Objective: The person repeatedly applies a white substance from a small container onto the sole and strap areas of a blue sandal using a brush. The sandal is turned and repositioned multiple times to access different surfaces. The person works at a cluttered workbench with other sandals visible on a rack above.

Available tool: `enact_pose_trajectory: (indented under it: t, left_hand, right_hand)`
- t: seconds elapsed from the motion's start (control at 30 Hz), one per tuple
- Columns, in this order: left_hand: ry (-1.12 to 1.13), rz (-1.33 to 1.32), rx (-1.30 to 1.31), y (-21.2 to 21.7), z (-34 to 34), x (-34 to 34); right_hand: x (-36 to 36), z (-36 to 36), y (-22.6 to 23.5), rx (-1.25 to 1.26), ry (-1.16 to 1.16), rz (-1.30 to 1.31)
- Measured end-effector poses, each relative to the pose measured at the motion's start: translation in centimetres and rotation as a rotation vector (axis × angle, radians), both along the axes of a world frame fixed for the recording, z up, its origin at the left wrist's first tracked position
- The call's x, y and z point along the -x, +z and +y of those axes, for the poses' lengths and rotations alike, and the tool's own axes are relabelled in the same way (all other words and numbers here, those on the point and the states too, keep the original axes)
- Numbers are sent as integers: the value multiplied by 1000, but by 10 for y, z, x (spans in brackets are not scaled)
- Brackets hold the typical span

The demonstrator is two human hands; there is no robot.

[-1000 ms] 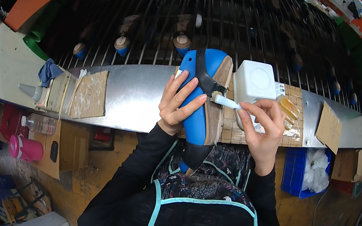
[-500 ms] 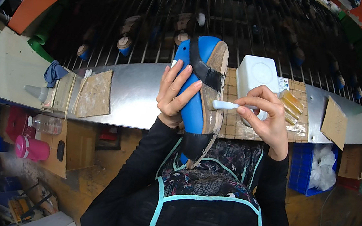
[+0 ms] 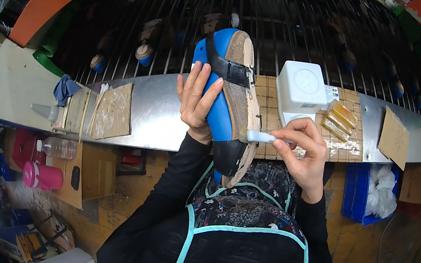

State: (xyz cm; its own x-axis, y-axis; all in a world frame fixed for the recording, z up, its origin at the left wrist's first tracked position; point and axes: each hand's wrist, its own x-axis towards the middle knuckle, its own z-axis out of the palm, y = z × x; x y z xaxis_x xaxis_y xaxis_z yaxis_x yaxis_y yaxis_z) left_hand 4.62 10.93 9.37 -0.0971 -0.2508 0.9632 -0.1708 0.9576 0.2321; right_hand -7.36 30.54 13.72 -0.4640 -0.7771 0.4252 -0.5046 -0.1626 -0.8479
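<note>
My left hand (image 3: 197, 100) is closed around the side of a shoe upper (image 3: 237, 92) in brown fabric with black straps, stretched over a blue shoe last (image 3: 215, 111). Its light, rough bottom edge faces right, and the black heel part points toward me. Between the thumb and fingers of my right hand (image 3: 306, 155) is a small white brush (image 3: 261, 136). The brush's tip touches the shoe's lower edge just above the black heel part. Past my right hand stands a white plastic container (image 3: 301, 88) on a grid-marked board.
Yellowish blocks (image 3: 340, 120) lie beside the container. Beyond the metal bench (image 3: 156, 102) runs a dark rack of rods (image 3: 184, 25) carrying several shoes on lasts. Cardboard pieces (image 3: 113, 110) rest at left; a blue crate (image 3: 357, 191) with plastic bags stands low at right.
The shoe has shifted slightly up and left and turned, showing more of its bottom edge. My right hand has brought the brush lower, along the edge toward the heel.
</note>
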Motion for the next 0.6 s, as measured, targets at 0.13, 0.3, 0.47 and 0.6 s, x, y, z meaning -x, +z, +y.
enact_pose_trajectory:
  t: [0.13, 0.3, 0.47, 0.6]
  left_hand:
    - [26, 25, -5, -2, 0, 5]
    - [60, 42, -73, -6, 5, 10]
    - [115, 40, -108, -9, 5, 12]
    - [120, 20, -105, -10, 4, 10]
  right_hand:
    - [0, 3, -5, 105, 73, -127]
    - [-13, -2, -17, 44, -240, -204]
    - [-28, 14, -13, 7, -103, -416]
    - [-34, 13, -8, 32, -110, -370]
